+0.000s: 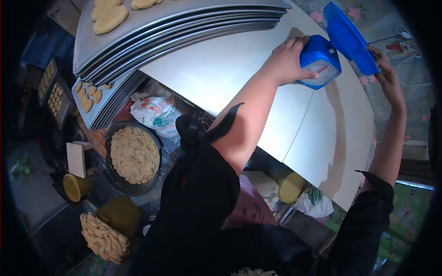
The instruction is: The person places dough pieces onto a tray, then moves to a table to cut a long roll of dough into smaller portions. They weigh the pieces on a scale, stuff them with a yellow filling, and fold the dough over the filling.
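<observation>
While the blue scale (328, 57) stands at two o'clock on the white table (292, 122), brace it with the left hand (288, 62), fingers wrapped around its side. Support the tilted blue tray (350, 39) evenly, right hand (388, 73) pinching its rim; mind the metal trays (179, 26) at eleven o'clock.

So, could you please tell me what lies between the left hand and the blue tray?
In the head view, the blue scale lies between the left hand and the blue tray.
</observation>
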A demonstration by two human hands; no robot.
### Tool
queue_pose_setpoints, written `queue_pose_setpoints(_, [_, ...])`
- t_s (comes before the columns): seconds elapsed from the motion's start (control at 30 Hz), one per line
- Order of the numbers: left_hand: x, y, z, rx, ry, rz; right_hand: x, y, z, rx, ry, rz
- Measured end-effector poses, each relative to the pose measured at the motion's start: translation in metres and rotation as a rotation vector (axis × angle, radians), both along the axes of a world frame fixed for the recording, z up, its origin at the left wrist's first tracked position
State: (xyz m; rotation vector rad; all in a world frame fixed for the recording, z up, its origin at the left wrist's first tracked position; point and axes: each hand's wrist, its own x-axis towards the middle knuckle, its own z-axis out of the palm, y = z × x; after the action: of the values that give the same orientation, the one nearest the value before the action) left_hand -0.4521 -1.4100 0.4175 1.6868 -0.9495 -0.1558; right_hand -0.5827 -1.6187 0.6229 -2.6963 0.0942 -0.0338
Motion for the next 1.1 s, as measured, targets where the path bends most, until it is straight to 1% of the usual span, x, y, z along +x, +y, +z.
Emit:
queue_pose_setpoints(0.07, [0.000, -0.003, -0.003, -0.035, 0.013, -0.006, -0.001, -0.012, -0.010, 0.055, -0.083, -0.007])
queue_pose_setpoints(0.1, [0.000, -0.004, -0.004, -0.056, -0.001, 0.007, 0.000, -0.014, -0.015, 0.053, -0.079, -0.006])
queue_pose_setpoints(0.17, [-0.002, -0.005, -0.008, -0.078, -0.007, 0.023, 0.000, -0.017, -0.023, 0.000, -0.182, -0.018])
queue_pose_setpoints(0.2, [-0.001, -0.005, -0.007, -0.078, -0.007, 0.018, 0.001, -0.022, -0.027, -0.001, -0.179, -0.015])
queue_pose_setpoints(0.27, [-0.001, -0.005, -0.005, -0.080, -0.007, 0.015, 0.001, -0.032, -0.032, 0.009, -0.287, -0.052])
queue_pose_setpoints(0.37, [-0.002, -0.003, -0.001, -0.031, -0.031, 0.045, 0.001, -0.038, -0.036, -0.069, -0.280, -0.035])
queue_pose_setpoints(0.47, [-0.001, -0.005, -0.006, -0.045, -0.034, 0.041, -0.003, -0.051, -0.036, -0.058, -0.278, -0.044])
queue_pose_setpoints(0.57, [-0.001, -0.008, -0.008, -0.092, -0.042, 0.045, -0.005, -0.040, -0.033, -0.112, -0.264, -0.094])
queue_pose_setpoints(0.67, [-0.001, -0.003, -0.001, -0.031, -0.022, 0.030, -0.005, -0.039, -0.035, -0.100, -0.294, -0.031])
queue_pose_setpoints(0.8, [0.000, -0.008, -0.005, -0.049, -0.016, 0.035, -0.007, -0.037, -0.034, -0.075, -0.307, -0.085])
queue_pose_setpoints(0.87, [0.001, -0.013, -0.010, -0.074, -0.019, 0.033, -0.009, -0.051, -0.029, -0.175, -0.270, 0.054])
queue_pose_setpoints(0.9, [0.002, -0.013, -0.010, -0.066, -0.010, 0.028, -0.010, -0.049, -0.028, -0.177, -0.270, 0.051])
queue_pose_setpoints(0.97, [0.002, -0.013, -0.010, -0.062, 0.002, 0.020, -0.013, -0.046, -0.028, -0.184, -0.240, -0.080])
queue_pose_setpoints(1.0, [0.003, -0.015, -0.011, -0.067, -0.004, 0.024, -0.014, -0.050, -0.029, -0.189, -0.240, -0.083])
queue_pose_setpoints(1.07, [0.004, -0.016, -0.010, -0.076, -0.009, 0.024, -0.018, -0.059, -0.028, -0.296, -0.236, -0.164])
queue_pose_setpoints(1.1, [0.003, -0.016, -0.011, -0.065, -0.016, 0.029, -0.019, -0.051, -0.031, -0.299, -0.231, -0.169])
